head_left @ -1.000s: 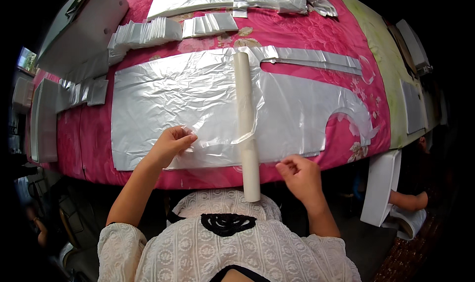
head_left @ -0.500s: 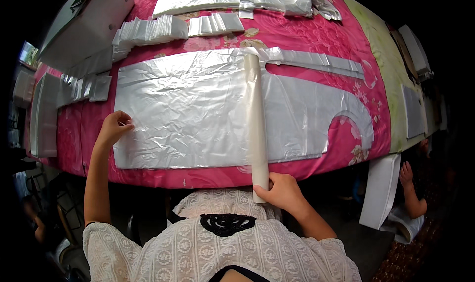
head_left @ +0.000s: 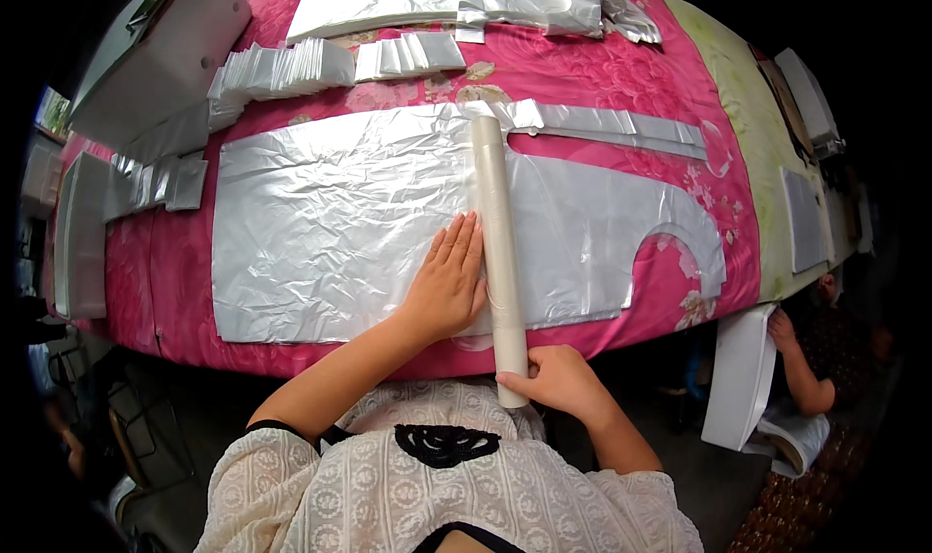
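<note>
A flat stack of silvery-white plastic apron-shaped sheets (head_left: 320,223) lies across the table, its curved cut-outs and strap strips toward the right. Across it rests a long cream-coloured tube (head_left: 499,252), its near end jutting past the table edge. My right hand (head_left: 555,382) is closed round that near end, thumb on top. Flat on the sheets just left of the tube lies my left hand (head_left: 445,279), fingers stretched out and pointing away from me, its fingertips close beside the tube.
Several small folded white packets (head_left: 291,70) stand in a row behind the sheets, with more plastic sheets (head_left: 388,1) at the far edge. White boxes (head_left: 83,237) stand at the left. A pink flowered cloth (head_left: 602,77) covers the table. Another person's hand (head_left: 782,331) touches a white box at the right.
My left hand has moved right from the left end of the sheets to lie flat beside the tube. My right hand keeps its hold on the tube's near end.
</note>
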Action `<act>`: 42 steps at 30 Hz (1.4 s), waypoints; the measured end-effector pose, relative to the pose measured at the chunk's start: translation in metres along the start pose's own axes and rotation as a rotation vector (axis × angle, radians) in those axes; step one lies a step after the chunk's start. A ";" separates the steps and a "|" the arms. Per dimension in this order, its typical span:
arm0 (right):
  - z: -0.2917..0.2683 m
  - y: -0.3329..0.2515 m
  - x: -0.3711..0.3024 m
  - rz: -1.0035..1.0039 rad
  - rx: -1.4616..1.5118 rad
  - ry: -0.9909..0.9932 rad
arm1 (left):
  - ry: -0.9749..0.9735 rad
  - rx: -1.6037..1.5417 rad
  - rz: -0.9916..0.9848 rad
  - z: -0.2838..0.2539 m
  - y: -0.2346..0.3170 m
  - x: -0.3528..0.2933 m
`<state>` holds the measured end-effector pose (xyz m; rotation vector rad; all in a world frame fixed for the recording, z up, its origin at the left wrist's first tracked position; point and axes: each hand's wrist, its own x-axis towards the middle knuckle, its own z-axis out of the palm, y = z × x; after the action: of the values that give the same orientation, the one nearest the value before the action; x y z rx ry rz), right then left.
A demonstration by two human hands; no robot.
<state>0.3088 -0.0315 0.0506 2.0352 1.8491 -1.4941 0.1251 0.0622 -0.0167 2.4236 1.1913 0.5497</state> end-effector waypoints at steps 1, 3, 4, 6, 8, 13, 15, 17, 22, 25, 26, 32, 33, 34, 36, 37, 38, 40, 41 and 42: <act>-0.006 -0.001 0.004 -0.011 -0.003 -0.037 | -0.010 0.033 0.000 0.002 -0.001 0.000; -0.023 -0.016 0.021 -0.055 0.059 0.080 | -0.023 0.077 -0.003 0.003 -0.002 -0.001; -0.033 -0.027 0.034 -0.108 -0.002 0.155 | -0.025 0.089 -0.006 0.003 -0.001 -0.001; -0.047 -0.035 0.079 -0.176 0.051 0.278 | -0.036 0.114 0.001 0.001 0.000 0.000; -0.062 -0.048 0.122 -0.192 0.160 0.399 | -0.044 0.141 0.009 0.002 0.000 0.002; -0.089 -0.059 0.219 -0.285 0.911 0.381 | -0.027 0.134 0.002 0.002 0.002 0.004; -0.106 -0.053 0.244 -0.234 1.479 0.236 | -0.028 0.135 -0.002 0.003 0.002 0.004; -0.138 -0.043 0.248 -0.237 1.826 0.231 | -0.024 0.135 -0.008 0.002 0.002 0.002; -0.240 0.030 0.225 -0.484 2.004 0.636 | -0.028 0.126 -0.014 0.001 0.002 0.001; -0.295 0.075 0.201 -0.600 1.960 0.859 | -0.021 0.117 -0.005 0.002 0.003 0.002; -0.310 0.087 0.194 -0.637 1.932 0.834 | -0.017 0.115 -0.004 0.002 0.003 0.002; -0.320 0.034 0.162 -0.781 1.557 0.794 | -0.031 0.077 0.000 0.003 0.000 0.001; -0.301 0.010 0.160 -0.849 1.352 0.735 | 0.009 0.003 -0.009 0.001 -0.001 0.001; -0.269 -0.028 0.153 -0.892 1.180 0.676 | 0.050 -0.071 -0.024 -0.001 -0.003 -0.001; -0.197 -0.081 0.144 -0.968 0.842 0.488 | 0.164 -0.368 -0.065 -0.012 -0.008 0.000; -0.161 -0.098 0.143 -1.024 0.607 0.389 | 0.233 -0.586 -0.102 -0.029 -0.010 0.000; -0.126 -0.111 0.142 -1.018 0.305 0.354 | 0.293 -0.809 -0.138 -0.044 -0.008 0.000; -0.057 -0.135 0.139 -1.077 0.032 0.197 | 0.455 -1.275 -0.156 -0.064 -0.009 -0.005; -0.035 -0.146 0.137 -1.023 -0.075 0.090 | 0.441 -1.355 -0.144 -0.075 -0.019 -0.013; -0.012 -0.146 0.143 -1.097 -0.111 0.215 | 0.522 -1.297 -0.298 -0.084 -0.024 -0.017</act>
<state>0.1810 0.1282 0.0487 1.1159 3.3080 -1.1856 0.0576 0.0758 0.0393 1.0110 0.8583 1.3554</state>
